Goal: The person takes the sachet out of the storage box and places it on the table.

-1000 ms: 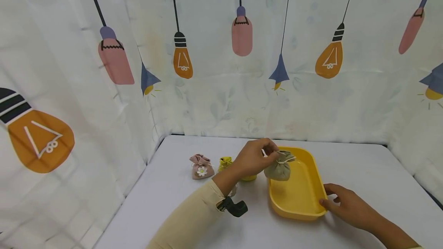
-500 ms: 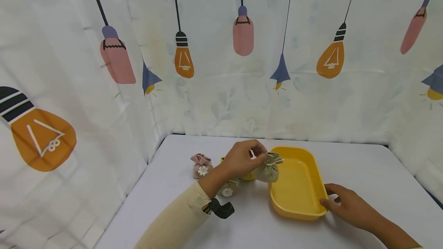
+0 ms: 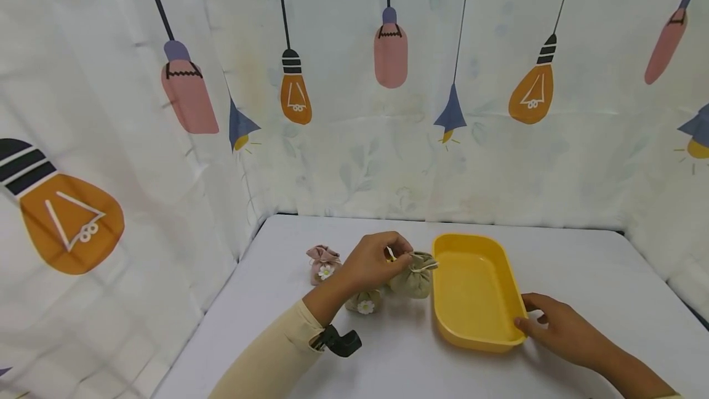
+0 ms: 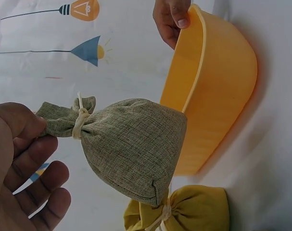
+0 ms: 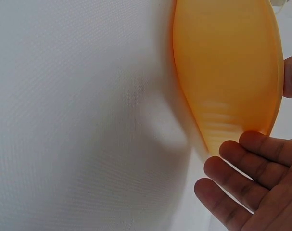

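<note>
My left hand [image 3: 376, 260] pinches the gathered top of a grey-green drawstring pouch [image 3: 414, 282] between thumb and index finger. Its other fingers are loosely bent in the left wrist view, where the pouch [image 4: 133, 144] hangs tied with a pale cord. The pouch is just left of a yellow plastic tray [image 3: 476, 294], whose inside is bare. My right hand [image 3: 559, 328] grips the tray's right rim near the front corner, thumb over the rim and fingers against the outer wall [image 5: 227, 67].
A pink pouch [image 3: 321, 263] with a white flower stands on the white table [image 3: 587, 276]. An olive-beige pouch [image 3: 362, 303] with a flower sits nearer, partly behind my left wrist. A yellow pouch [image 4: 198, 207] is mostly hidden in the head view. Printed curtains surround the table.
My left hand has carried the grey-green pouch leftward, from over the tray to beside its left wall, and slightly lower. The right hand and tray stay nearly still.
</note>
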{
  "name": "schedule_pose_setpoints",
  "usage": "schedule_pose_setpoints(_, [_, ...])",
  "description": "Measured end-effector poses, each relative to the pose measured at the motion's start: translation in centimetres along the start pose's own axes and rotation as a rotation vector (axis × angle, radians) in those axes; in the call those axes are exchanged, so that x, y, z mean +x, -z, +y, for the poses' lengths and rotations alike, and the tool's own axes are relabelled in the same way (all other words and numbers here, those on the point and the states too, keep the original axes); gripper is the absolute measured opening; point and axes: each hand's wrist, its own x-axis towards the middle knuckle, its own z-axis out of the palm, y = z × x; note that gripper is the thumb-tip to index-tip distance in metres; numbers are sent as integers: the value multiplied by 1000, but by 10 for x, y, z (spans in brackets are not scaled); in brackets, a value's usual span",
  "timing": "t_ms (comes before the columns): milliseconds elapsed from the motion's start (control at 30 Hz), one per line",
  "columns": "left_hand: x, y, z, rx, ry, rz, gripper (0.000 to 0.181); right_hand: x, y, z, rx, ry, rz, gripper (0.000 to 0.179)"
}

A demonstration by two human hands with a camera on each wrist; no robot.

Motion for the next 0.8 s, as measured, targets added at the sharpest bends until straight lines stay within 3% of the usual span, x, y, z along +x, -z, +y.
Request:
schedule_pose_setpoints(267, [-8,0,-6,-15,-5,-11,4,1,0,2,0,-13,-4,68])
schedule_pose_setpoints(533, [-15,-4,-13,-23,49,-35,4,0,1,4,2,-19,-8,70])
schedule_pose_setpoints(800, [-20,-2,-24,-74,95,54,5,0,-1,3,14,-14,-6,70])
